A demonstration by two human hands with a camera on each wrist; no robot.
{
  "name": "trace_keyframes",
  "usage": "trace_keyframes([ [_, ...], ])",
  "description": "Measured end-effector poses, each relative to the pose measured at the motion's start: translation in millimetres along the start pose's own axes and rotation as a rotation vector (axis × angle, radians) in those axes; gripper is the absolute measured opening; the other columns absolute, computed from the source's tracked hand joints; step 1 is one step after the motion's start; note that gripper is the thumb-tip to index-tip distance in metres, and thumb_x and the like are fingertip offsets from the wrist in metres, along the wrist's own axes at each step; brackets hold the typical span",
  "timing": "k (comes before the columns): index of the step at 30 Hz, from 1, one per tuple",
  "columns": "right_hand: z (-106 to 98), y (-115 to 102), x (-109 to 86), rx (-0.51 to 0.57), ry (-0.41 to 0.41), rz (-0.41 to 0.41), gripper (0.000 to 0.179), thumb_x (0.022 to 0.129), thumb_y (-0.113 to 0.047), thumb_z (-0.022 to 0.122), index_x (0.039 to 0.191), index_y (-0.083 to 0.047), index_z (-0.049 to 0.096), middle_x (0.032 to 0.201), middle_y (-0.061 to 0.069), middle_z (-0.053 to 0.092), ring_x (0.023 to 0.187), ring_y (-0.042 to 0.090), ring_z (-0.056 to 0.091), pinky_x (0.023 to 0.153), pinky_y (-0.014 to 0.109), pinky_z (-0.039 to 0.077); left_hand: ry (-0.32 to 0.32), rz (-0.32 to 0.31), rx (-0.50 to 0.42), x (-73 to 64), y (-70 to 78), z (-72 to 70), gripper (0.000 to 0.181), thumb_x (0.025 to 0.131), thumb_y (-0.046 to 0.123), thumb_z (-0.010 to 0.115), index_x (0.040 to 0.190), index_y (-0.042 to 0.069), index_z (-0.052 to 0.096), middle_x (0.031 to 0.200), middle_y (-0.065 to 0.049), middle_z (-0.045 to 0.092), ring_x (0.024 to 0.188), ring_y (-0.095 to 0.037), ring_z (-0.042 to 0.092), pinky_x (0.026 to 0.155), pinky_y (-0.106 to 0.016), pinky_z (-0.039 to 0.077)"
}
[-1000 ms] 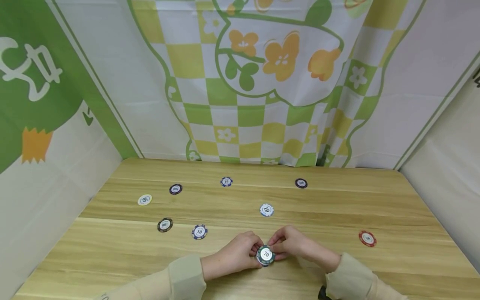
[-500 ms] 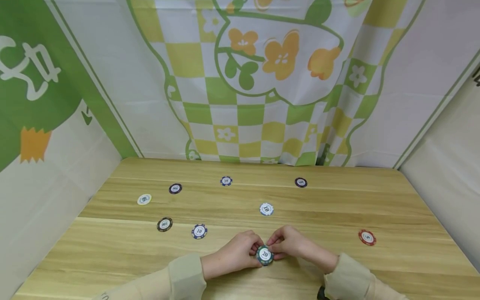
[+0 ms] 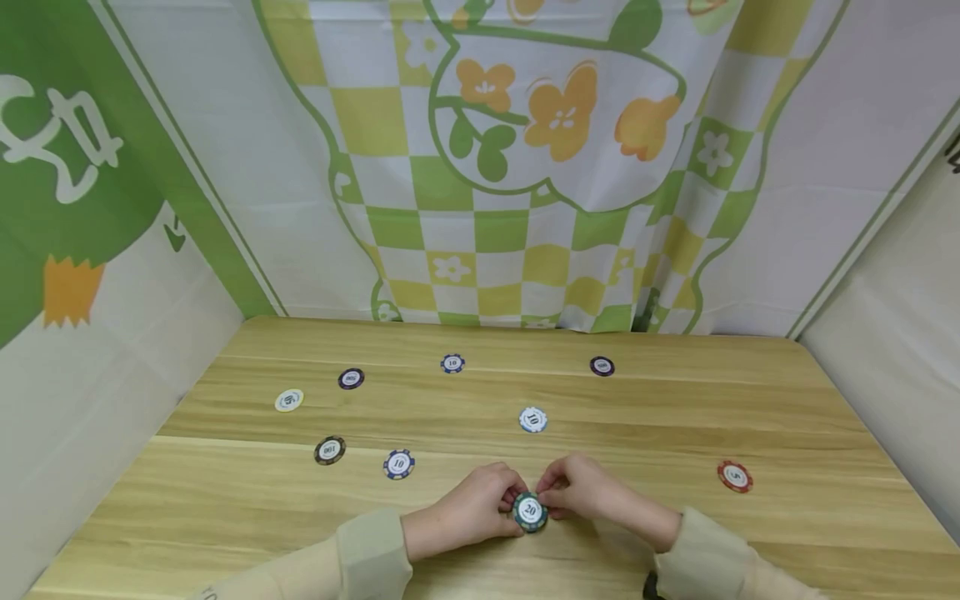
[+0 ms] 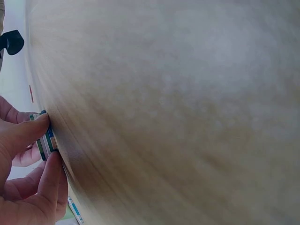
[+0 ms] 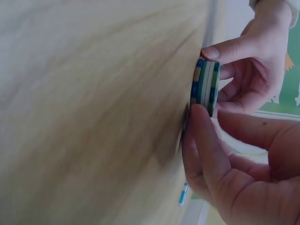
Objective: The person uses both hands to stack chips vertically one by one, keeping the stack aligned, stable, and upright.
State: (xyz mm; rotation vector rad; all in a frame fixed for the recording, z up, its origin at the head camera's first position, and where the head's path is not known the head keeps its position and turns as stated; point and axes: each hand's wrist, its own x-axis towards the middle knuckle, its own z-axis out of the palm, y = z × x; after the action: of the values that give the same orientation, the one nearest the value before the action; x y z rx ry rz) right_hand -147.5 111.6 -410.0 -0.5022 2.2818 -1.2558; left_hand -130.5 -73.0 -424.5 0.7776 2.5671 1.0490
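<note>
Fingers point(image 5: 211, 150) hold round chips point(image 3: 530, 512) — stacked, stripe-edged

On green chip point(image 3: 530, 512), "20"; red chip point(image 3: 735, 477), "5"

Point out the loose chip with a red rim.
The chip marked 5, on the table beyond the right hand; it alone is red and lies farthest right.

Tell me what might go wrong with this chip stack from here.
The chip stack is several chips thick, with the left hand and right hand at its edges, so uneven pressure might slide layers apart. A fingertip might nudge off the green 20 chip on top. Reaching forward could bump the light-blue 10 chip beyond.
</note>
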Motion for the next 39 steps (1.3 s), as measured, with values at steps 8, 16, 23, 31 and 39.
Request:
trace_keyframes([
  [8, -6.4, -0.4, -6.7, -0.315, 0.032, -0.123, 0.004, 0.081, -0.006, 0.064, 0.083, -0.003, 0.064, 0.077, -0.001, 0.060, 0.069, 0.009, 0.051, 0.060, 0.022, 0.045, -0.005, -0.001, 0.015, -0.8, 0.5, -0.7, 0.032, 0.065, 0.007, 0.079, 0.091, 0.002, 0.062, 0.081, 0.006, 0.050, 0.073, 0.000, 0.049, 0.066, -0.009, 0.046],
  [16, -16.2, 1.4, -18.2, -0.610, 0.046, -0.335, 0.014, 0.081, -0.006, 0.064, 0.094, -0.002, 0.063, 0.089, 0.003, 0.061, 0.081, 0.013, 0.058, 0.071, 0.026, 0.050, -0.003, -0.007, 0.023, -0.3, 0.4, 0.0, 0.033, 0.064, 0.007, 0.079, 0.092, 0.003, 0.062, 0.081, 0.006, 0.049, 0.073, 0.001, 0.049, 0.066, -0.009, 0.046],
  [23, -26.6, 9.2, -29.5, -0.753, 0.021, -0.472, 0.020, 0.080, -0.007, 0.065, 0.100, -0.004, 0.062, 0.095, 0.001, 0.058, 0.088, 0.009, 0.055, 0.077, 0.025, 0.049, -0.009, -0.019, 0.017, -0.2, 0.3, 0.1, 0.033, 0.064, 0.006, 0.079, 0.092, 0.003, 0.062, 0.081, 0.007, 0.049, 0.073, 0.001, 0.049, 0.066, -0.009, 0.046],
  [31, -42.2, 22.8, -38.0, -0.804, 0.075, -0.530, 0.022, 0.075, -0.004, 0.069, 0.095, -0.003, 0.061, 0.092, 0.001, 0.056, 0.084, 0.011, 0.054, 0.073, 0.028, 0.050, -0.007, -0.011, 0.023, -0.1, 0.1, 0.4, 0.033, 0.064, 0.006, 0.079, 0.093, 0.002, 0.062, 0.081, 0.006, 0.049, 0.074, 0.001, 0.049, 0.066, -0.008, 0.045],
  [39, -56.8, 31.3, -45.9, -0.809, 0.100, -0.445, 0.024, 0.073, -0.004, 0.070, 0.096, -0.003, 0.061, 0.093, 0.003, 0.055, 0.085, 0.017, 0.056, 0.073, 0.033, 0.051, -0.001, -0.008, 0.016, 0.0, 0.1, 0.6, 0.034, 0.064, 0.005, 0.079, 0.093, 0.001, 0.062, 0.082, 0.006, 0.049, 0.074, 0.001, 0.049, 0.066, -0.008, 0.045],
])
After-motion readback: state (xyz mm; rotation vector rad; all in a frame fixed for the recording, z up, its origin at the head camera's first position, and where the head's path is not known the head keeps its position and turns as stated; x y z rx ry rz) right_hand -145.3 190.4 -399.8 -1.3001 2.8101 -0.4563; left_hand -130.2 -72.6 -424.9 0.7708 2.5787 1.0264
